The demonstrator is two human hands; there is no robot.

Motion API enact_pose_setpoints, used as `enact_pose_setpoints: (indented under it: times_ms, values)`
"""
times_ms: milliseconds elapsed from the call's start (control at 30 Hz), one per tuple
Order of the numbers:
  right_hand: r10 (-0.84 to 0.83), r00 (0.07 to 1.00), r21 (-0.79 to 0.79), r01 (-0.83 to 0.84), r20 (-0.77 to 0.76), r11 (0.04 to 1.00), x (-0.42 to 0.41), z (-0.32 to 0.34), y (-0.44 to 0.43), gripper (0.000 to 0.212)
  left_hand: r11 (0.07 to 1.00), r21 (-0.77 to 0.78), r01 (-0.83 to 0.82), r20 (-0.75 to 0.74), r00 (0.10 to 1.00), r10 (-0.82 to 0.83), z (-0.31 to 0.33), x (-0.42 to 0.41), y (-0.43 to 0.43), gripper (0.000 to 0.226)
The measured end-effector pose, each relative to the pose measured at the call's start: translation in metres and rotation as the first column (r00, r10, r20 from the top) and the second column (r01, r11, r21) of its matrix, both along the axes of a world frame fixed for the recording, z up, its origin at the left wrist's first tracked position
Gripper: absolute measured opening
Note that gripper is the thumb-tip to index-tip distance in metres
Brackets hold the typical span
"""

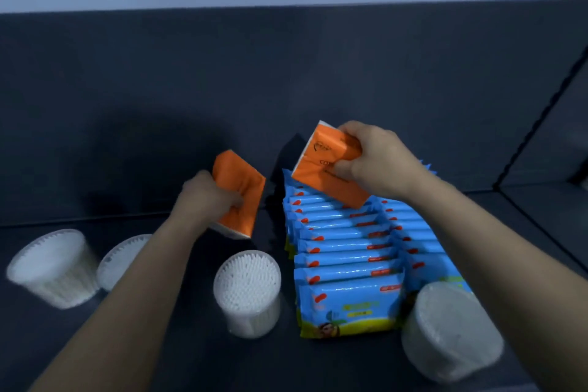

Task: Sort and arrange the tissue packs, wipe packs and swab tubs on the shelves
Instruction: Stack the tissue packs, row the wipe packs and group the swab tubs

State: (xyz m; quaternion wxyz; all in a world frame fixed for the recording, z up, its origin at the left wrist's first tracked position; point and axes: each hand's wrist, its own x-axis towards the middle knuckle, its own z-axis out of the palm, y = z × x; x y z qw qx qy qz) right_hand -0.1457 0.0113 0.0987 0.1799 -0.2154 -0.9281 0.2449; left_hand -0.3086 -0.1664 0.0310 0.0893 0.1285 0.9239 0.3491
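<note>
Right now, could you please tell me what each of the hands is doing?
Left hand: grips an orange tissue pack.
Right hand: grips another orange tissue pack, above the blue wipe packs.

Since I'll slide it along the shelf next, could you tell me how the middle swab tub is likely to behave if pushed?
The middle swab tub stands upright and round, so a high push would probably tip it, and then it could roll. Its clear plastic wall looks smooth, perhaps slippery. Filled with cotton swabs, it is likely light.
</note>
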Motion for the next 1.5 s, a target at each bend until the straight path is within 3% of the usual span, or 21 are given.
enact_pose_setpoints:
  times_ms: [100, 333, 600, 900, 1233, 1500]
  values:
    - [-0.039, 0.998, -0.014, 0.039, -0.04, 0.999, 0.015, 0.002, 0.009, 0.036, 0.989, 0.144, 0.019, -0.148, 0.989, 0.003, 0.027, 0.021, 0.006, 0.047]
    - [-0.169, 0.978, -0.05, 0.164, -0.121, 0.985, 0.11, 0.006, 0.069, 0.037, 0.906, 0.331, 0.263, -0.186, 0.96, -0.211, 0.064, 0.124, 0.077, 0.046]
    - [-0.408, 0.901, -0.112, 0.394, -0.15, 0.912, 0.312, 0.001, 0.173, 0.043, 0.807, 0.293, 0.513, -0.263, 0.854, -0.448, 0.071, 0.294, 0.223, 0.04]
    - [-0.694, 0.714, -0.085, 0.689, -0.09, 0.72, 0.516, -0.008, 0.267, 0.052, 0.537, 0.221, 0.814, -0.223, 0.579, -0.784, 0.062, 0.475, 0.371, 0.03]
    - [-0.843, 0.537, -0.069, 0.841, -0.021, 0.537, 0.649, -0.022, 0.365, 0.038, 0.336, 0.09, 0.938, -0.189, 0.347, -0.919, 0.047, 0.587, 0.52, 0.028]
    - [-0.889, 0.458, 0.007, 0.889, -0.011, 0.458, 0.697, -0.001, 0.481, 0.044, 0.267, 0.098, 0.959, -0.213, 0.282, -0.935, 0.051, 0.631, 0.645, 0.034]
